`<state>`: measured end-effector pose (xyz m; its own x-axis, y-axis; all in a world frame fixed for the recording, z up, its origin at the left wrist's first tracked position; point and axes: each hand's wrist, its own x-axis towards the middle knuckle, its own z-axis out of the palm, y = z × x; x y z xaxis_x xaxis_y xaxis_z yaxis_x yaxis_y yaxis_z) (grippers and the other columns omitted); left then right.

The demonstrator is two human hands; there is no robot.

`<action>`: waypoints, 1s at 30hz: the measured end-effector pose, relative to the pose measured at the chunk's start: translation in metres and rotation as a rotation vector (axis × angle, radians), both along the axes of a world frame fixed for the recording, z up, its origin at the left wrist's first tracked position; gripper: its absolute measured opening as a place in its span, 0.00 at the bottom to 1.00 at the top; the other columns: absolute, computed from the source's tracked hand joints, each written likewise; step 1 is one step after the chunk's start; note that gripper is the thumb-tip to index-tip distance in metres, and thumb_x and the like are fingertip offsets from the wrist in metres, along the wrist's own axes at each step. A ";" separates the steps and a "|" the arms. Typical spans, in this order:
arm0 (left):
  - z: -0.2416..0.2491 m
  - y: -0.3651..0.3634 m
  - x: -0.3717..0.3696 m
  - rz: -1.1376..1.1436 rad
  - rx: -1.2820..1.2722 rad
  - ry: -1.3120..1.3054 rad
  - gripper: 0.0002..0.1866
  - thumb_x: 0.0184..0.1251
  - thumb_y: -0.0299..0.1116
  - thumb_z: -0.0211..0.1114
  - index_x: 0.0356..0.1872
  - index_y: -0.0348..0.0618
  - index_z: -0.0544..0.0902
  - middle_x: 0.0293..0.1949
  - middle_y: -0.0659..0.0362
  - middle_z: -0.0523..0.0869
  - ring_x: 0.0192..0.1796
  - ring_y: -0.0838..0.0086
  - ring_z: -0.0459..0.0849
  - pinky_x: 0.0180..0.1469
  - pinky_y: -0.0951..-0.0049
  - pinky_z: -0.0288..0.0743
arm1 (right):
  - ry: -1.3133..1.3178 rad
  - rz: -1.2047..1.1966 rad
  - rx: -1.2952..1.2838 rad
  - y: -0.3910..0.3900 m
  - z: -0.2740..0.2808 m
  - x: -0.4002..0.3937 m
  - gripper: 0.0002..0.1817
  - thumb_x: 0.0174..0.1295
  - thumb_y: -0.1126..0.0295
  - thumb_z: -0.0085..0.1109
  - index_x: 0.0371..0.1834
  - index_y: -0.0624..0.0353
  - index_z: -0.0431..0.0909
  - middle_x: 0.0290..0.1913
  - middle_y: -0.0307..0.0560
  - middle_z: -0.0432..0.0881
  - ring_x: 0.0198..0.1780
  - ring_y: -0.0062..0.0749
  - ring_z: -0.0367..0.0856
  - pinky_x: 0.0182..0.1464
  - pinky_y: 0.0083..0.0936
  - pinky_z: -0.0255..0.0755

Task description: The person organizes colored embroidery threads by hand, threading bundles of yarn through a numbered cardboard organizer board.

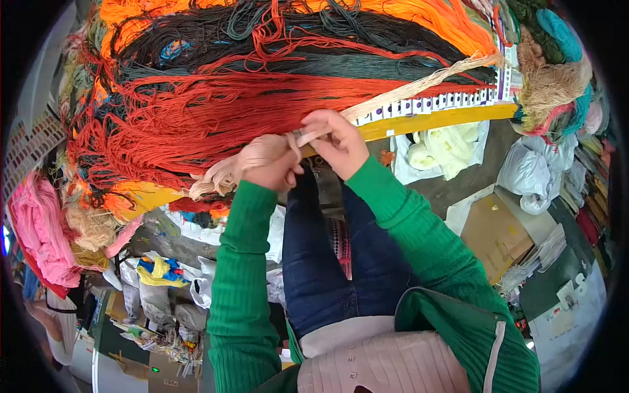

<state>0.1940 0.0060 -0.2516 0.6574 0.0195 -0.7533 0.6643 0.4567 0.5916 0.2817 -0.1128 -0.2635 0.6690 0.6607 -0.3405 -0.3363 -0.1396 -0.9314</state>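
Two hands of ours hold the pale peach yarn (261, 152) beside the red yarn (196, 111) at the table (426, 124) edge: our left hand (274, 173) curls its fingers round the bunch; our right hand (342, 145) pinches a flat strand, fingers narrow.

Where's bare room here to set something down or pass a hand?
Floor between the white sheet and white bags looks bare. So does the yellow edge right of the right hand, but it's narrow. Crowded: behind that edge, under red yarn and orange yarn.
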 end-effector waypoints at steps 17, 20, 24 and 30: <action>0.042 0.121 -0.146 1.107 -0.033 0.032 0.12 0.56 0.36 0.48 0.35 0.37 0.71 0.36 0.52 0.75 0.41 0.65 0.73 0.40 0.61 0.69 | -0.042 0.520 0.036 0.006 -0.003 0.017 0.05 0.49 0.76 0.49 0.29 0.64 0.69 0.25 0.37 0.71 0.28 0.16 0.67 0.32 0.14 0.62; 0.048 0.121 -0.144 1.139 0.301 0.132 0.15 0.54 0.31 0.49 0.41 0.34 0.69 0.35 0.52 0.75 0.34 0.67 0.76 0.38 0.63 0.71 | -0.063 0.573 -0.126 0.006 0.002 0.016 0.05 0.47 0.76 0.50 0.28 0.63 0.71 0.26 0.41 0.72 0.30 0.23 0.69 0.34 0.17 0.63; 0.044 0.029 -0.052 0.510 0.600 0.036 0.12 0.49 0.31 0.54 0.35 0.38 0.74 0.15 0.62 0.71 0.16 0.78 0.68 0.21 0.80 0.65 | -0.201 0.554 -0.047 0.009 -0.002 0.016 0.05 0.50 0.75 0.48 0.29 0.62 0.71 0.26 0.41 0.73 0.33 0.26 0.71 0.37 0.19 0.64; 0.016 0.000 -0.018 0.086 0.607 0.087 0.03 0.50 0.26 0.53 0.26 0.40 0.74 0.15 0.59 0.72 0.15 0.78 0.68 0.18 0.77 0.62 | 0.253 0.316 0.065 0.011 -0.005 0.013 0.10 0.52 0.76 0.46 0.39 0.62 0.68 0.25 0.35 0.71 0.29 0.15 0.68 0.35 0.13 0.62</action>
<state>0.1760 0.0065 -0.2358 0.5713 0.5117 -0.6417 0.6972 0.1099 0.7084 0.2946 -0.1018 -0.2688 0.3306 0.8455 -0.4193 -0.5058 -0.2164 -0.8351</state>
